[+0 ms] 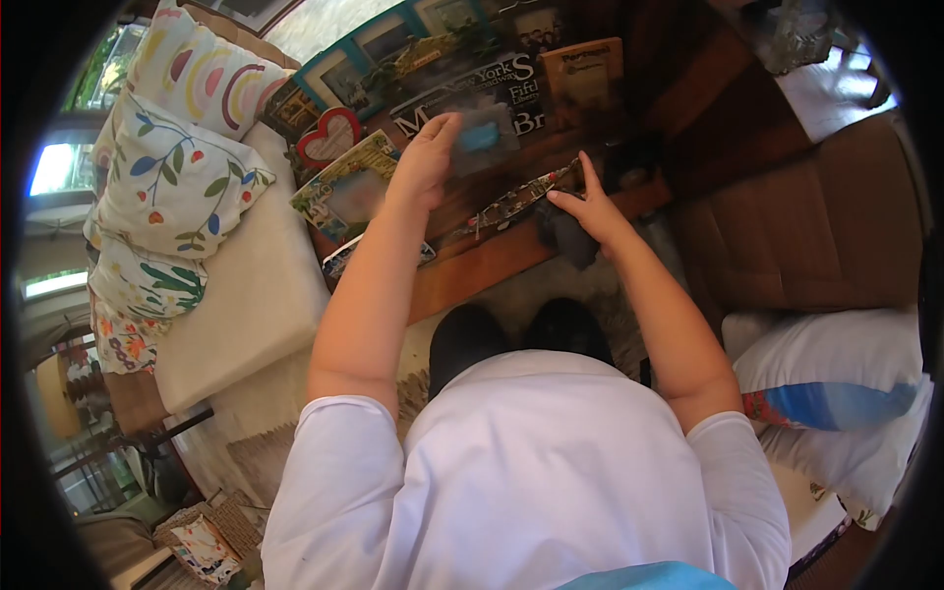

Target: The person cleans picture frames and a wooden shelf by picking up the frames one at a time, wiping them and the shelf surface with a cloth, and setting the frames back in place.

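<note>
My left hand [425,162] is raised over the wooden shelf, its fingers pinched on the edge of a clear frame [484,140] with a light blue patch in it. My right hand [588,208] has its thumb and index finger spread beside the end of a narrow patterned frame [516,200], seen nearly edge-on. Whether the right hand touches that frame is hard to tell. A dark grey cloth [570,239] hangs just under the right hand.
On the wooden shelf [492,265] are a red heart frame [330,138], a green patterned frame [344,187], a teal multi-photo frame [383,44] and a Portugal picture [585,84]. A cushioned bench [256,295] with pillows is left, a brown armchair [806,216] right.
</note>
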`<state>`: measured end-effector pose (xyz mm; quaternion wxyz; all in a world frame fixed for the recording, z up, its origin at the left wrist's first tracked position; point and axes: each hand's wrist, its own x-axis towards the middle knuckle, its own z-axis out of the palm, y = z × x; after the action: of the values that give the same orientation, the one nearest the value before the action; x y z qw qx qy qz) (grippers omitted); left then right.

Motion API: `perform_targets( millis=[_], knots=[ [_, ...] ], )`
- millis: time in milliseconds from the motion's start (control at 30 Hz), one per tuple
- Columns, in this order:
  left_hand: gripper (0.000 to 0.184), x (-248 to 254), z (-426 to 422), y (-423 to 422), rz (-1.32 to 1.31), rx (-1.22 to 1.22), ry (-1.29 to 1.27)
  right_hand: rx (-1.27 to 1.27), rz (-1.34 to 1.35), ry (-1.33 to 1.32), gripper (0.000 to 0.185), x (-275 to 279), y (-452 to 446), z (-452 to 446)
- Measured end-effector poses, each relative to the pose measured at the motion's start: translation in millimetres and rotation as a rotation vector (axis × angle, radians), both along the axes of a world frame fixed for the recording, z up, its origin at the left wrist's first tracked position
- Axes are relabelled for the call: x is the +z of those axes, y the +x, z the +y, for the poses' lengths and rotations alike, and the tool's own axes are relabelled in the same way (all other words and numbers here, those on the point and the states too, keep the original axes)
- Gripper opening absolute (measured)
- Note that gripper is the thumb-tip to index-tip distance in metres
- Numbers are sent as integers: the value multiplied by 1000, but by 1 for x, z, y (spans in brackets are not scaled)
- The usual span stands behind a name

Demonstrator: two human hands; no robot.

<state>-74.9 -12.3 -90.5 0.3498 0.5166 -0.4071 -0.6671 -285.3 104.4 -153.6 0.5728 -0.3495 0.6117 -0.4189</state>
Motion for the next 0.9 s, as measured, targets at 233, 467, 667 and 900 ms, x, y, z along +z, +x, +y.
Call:
perform_targets(
  millis=[233,467,667,900],
  knots=[
    [33,-33,-7,-4,-86,-108,-43,87,-193,28,76,11,-3,-10],
    [38,-49,0,-12,-91,-67,25,-10,-296,60,17,-10,-3,-10],
    [41,-55,5,-15,-125,-77,30,22,-327,134,15,-5,-13,4],
    [37,-50,9,-10,-218,-127,-30,61,-305,137,15,-2,-16,5]
  ],
)
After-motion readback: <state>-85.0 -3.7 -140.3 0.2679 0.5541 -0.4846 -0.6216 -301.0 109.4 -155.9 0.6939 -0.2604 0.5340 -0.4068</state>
